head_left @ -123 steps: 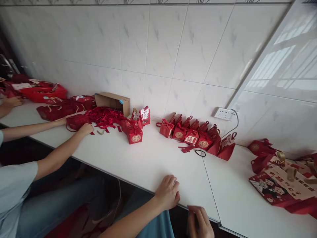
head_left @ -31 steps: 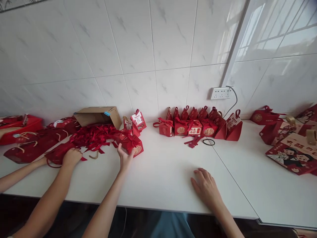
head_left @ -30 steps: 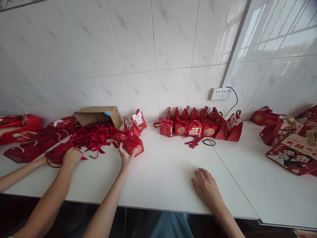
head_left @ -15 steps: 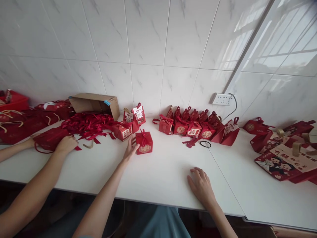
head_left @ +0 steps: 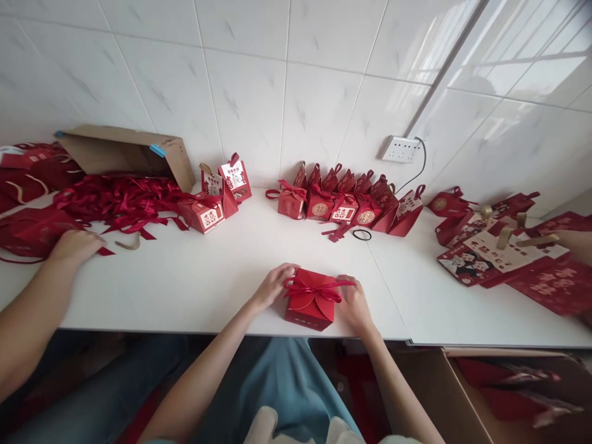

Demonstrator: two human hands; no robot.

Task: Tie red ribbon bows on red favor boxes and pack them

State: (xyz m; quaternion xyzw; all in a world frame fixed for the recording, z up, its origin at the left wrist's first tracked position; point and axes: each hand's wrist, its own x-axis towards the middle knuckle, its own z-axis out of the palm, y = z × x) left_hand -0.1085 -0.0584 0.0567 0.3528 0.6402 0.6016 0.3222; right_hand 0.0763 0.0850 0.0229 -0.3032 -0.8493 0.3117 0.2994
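A red gift box (head_left: 309,316) tied with a red ribbon bow (head_left: 319,288) stands upright on the white table (head_left: 222,283), close to its front edge and right in front of me. Against its left side rests my left hand (head_left: 276,287), fingers curved round the back corner. My right hand (head_left: 355,305) grips the opposite side, its fingers partly hidden by the bow's loose end. Further back, a row of red gift boxes (head_left: 319,206) stands by the wall, with a short ribbon piece (head_left: 337,232) and a black ring (head_left: 361,234) before it.
Left, a cardboard box (head_left: 178,161) lies on its side, spilling red ribbons (head_left: 115,200). A co-worker's hand (head_left: 76,246) is beside a red bag (head_left: 34,233). Several bags (head_left: 499,246) lie at right, near another person's blurred hand (head_left: 576,245). An open carton (head_left: 467,394) sits below.
The gift box has come toward me and to the right, turned to another face. My right hand has moved from the bare table to its right side. The view has tilted down.
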